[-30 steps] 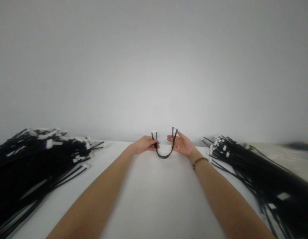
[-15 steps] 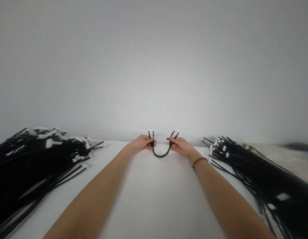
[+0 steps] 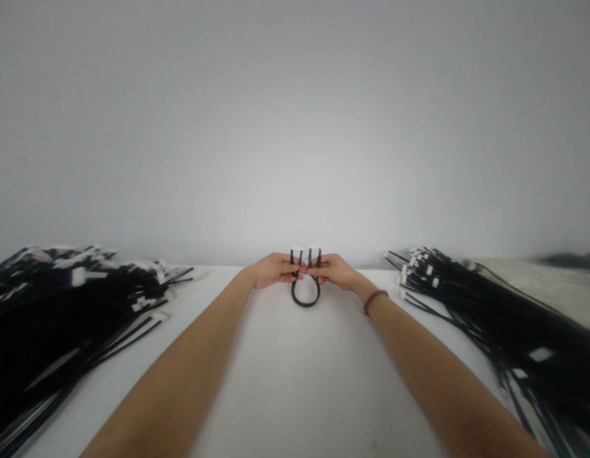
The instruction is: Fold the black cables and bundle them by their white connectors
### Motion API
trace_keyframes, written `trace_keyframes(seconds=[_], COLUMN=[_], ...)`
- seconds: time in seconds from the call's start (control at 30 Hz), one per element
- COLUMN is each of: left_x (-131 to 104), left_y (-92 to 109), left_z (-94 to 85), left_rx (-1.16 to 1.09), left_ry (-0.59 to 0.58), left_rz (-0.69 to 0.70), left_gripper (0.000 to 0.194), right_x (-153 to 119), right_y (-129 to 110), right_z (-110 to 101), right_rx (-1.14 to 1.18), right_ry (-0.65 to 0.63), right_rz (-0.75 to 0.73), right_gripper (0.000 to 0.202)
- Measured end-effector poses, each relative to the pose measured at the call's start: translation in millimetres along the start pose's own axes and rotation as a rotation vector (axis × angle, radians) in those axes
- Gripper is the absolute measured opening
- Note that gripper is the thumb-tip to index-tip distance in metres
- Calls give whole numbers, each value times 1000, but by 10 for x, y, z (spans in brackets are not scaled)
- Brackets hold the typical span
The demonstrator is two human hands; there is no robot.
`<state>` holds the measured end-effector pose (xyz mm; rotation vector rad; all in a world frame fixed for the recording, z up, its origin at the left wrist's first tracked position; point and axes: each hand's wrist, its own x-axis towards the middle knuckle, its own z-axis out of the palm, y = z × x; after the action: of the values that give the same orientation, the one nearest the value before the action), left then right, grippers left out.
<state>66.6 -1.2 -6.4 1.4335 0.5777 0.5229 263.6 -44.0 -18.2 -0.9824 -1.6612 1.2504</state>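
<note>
Left of the looped cable, a heap of black cables is seen. The looped cable's left leg is pinched by the left hand, its right leg by the right hand; 2 white-tipped ends are held up between them. Right of the looped cable, another heap is noted. Step judged: side-by-side holding of 2 ends; steady, even pinching is called for.

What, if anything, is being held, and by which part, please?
A black cable, held just below its two ends by the left hand and right hand.
</note>
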Motion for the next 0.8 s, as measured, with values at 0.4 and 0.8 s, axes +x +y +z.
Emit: trace_keyframes(seconds=[0.4, 0.8], left_x=[-6, -18], left_y=[-11, -6], left_z=[-35, -34], left_rx=[-46, -83], left_ry=[-56, -57], left_rz=[9, 2], left_gripper=[27, 29], right_x=[1, 11], right_y=[-50, -46], right_z=[10, 1], right_rx=[10, 55], right_ry=[-119, -144], right_rz=[44, 44], right_gripper=[31, 36])
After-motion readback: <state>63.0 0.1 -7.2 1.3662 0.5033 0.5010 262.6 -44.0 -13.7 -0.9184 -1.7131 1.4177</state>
